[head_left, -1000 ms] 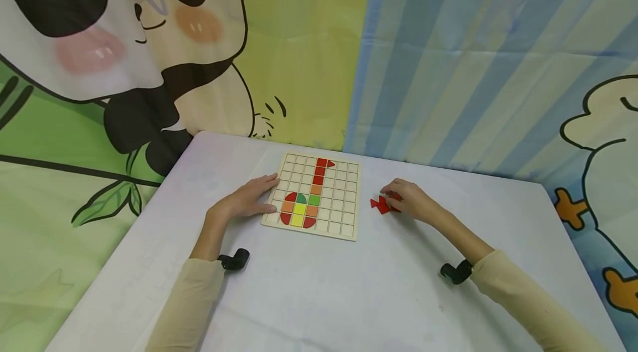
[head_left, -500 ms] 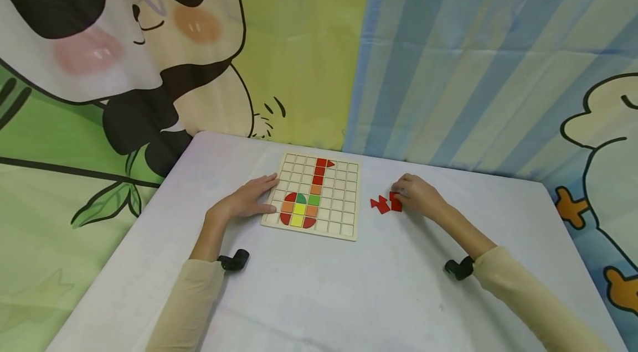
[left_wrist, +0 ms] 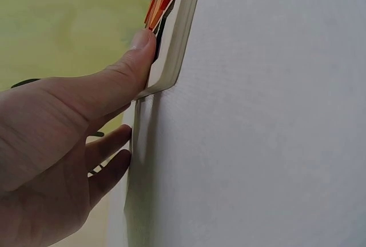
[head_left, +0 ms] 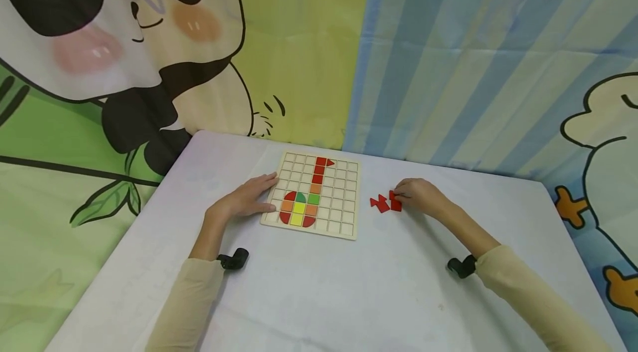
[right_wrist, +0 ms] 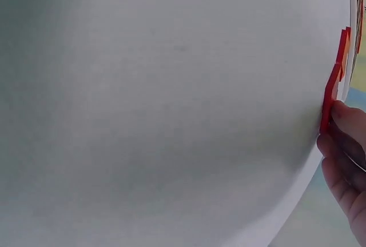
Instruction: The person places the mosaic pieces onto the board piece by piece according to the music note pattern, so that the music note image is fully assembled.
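A pale wooden grid board lies on the table, with red, orange, yellow and green tiles forming a shape on its left half. My left hand rests at the board's left edge, fingers extended; in the left wrist view its thumb lies against the board's corner. To the right of the board, my right hand pinches a red tile at its edge between thumb and finger. Just below its fingertips is a red square tile. Its other fingers are partly hidden in the head view.
Small red pointed tiles lie on the table between the board and my right hand. The table has a white cover. Behind it hangs a printed curtain with a panda. Each wrist carries a black camera.
My right hand has shifted slightly right, uncovering the red square tiles, and has since stayed almost still at them. My left hand and the board look unchanged.
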Demonstrator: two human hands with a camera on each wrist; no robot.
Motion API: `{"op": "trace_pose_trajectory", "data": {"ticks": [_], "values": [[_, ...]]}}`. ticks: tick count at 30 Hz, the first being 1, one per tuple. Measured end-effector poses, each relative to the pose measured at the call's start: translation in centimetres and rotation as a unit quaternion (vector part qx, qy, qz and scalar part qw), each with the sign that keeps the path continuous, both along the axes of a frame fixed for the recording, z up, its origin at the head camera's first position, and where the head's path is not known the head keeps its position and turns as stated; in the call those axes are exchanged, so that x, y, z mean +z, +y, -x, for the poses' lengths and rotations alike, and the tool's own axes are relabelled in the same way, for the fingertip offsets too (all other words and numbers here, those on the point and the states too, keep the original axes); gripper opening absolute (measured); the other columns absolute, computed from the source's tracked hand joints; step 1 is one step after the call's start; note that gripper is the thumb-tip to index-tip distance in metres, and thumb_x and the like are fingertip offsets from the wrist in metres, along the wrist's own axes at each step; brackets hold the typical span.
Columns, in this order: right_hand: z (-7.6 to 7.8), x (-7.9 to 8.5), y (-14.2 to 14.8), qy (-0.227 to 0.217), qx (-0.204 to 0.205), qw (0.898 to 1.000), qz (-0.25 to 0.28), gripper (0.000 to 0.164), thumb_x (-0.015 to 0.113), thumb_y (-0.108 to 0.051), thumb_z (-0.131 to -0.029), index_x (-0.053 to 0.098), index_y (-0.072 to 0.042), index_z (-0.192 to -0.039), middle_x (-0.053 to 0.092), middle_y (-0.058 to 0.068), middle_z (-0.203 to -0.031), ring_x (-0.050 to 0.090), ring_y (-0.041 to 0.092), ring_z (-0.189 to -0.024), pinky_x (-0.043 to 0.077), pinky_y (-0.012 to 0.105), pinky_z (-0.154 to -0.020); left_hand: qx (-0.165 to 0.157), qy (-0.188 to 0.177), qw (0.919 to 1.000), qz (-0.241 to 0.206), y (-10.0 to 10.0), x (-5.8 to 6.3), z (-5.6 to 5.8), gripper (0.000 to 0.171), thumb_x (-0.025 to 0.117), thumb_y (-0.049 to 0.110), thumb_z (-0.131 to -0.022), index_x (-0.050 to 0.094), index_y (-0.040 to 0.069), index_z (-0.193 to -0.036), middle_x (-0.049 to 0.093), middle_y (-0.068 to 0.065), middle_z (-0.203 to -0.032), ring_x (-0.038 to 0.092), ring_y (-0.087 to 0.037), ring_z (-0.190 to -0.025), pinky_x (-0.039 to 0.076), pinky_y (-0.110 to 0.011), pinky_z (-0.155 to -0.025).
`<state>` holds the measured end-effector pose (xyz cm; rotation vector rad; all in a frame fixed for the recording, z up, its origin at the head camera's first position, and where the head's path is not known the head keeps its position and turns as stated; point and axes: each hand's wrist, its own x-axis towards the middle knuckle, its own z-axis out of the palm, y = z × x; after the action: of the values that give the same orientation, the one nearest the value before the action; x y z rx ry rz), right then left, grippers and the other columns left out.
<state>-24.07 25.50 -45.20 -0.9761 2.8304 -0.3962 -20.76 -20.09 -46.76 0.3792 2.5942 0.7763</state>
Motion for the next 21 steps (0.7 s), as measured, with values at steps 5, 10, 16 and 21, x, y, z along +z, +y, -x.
{"op": "trace_pose_trajectory", "data": {"ticks": [5, 10, 16, 21], "values": [[0.0, -0.4, -0.2, 0.023, -0.016, 0.999, -0.034, 0.021, 0.071, -0.011, -0.087, 0.074, 0.0, -0.105, 0.073, 0.015, -0.105, 0.067, 0.032, -0.101, 0.056, 0.046, -0.09, 0.002, -0.002, 1.0, -0.005, -0.1, 0.0, -0.1, 0.088, 0.071, 0.041, -0.086, 0.023, 0.018, -0.156, 0.014, -0.006, -0.165, 0.009, -0.034, -0.152, 0.017, -0.06, -0.119], [0.2, -0.9, -0.2, 0.033, -0.034, 0.998, -0.033, 0.027, 0.072, -0.014, -0.087, 0.071, 0.002, -0.109, 0.071, 0.017, -0.108, 0.066, 0.032, -0.104, 0.055, 0.046, -0.091, 0.0, -0.011, 0.9999, -0.008, 0.0, -0.3, -0.1, 0.088, 0.071, 0.042, -0.086, 0.022, 0.018, -0.156, 0.013, -0.006, -0.165, 0.008, -0.034, -0.152, 0.016, -0.06, -0.119], [0.8, -0.9, -0.7, 0.035, -0.054, 0.998, -0.006, 0.027, 0.072, -0.012, -0.086, 0.071, 0.001, -0.109, 0.07, 0.015, -0.104, 0.065, 0.028, -0.094, 0.057, 0.043, -0.085, 0.0, 0.0, 1.0, -0.007, 0.0, -0.1, 0.2, 0.086, 0.071, 0.04, -0.087, 0.023, 0.018, -0.155, 0.014, -0.005, -0.165, 0.009, -0.033, -0.152, 0.016, -0.059, -0.12], [1.5, -0.1, -2.2, 0.008, -0.075, 0.997, -0.006, 0.027, 0.069, -0.018, -0.085, 0.072, -0.004, -0.108, 0.068, 0.011, -0.102, 0.061, 0.022, -0.086, 0.057, 0.038, -0.077, -0.001, -0.003, 1.0, -0.004, 0.0, 0.0, 0.2, 0.087, 0.071, 0.039, -0.087, 0.023, 0.017, -0.155, 0.014, -0.005, -0.165, 0.009, -0.033, -0.152, 0.016, -0.059, -0.12]]}}
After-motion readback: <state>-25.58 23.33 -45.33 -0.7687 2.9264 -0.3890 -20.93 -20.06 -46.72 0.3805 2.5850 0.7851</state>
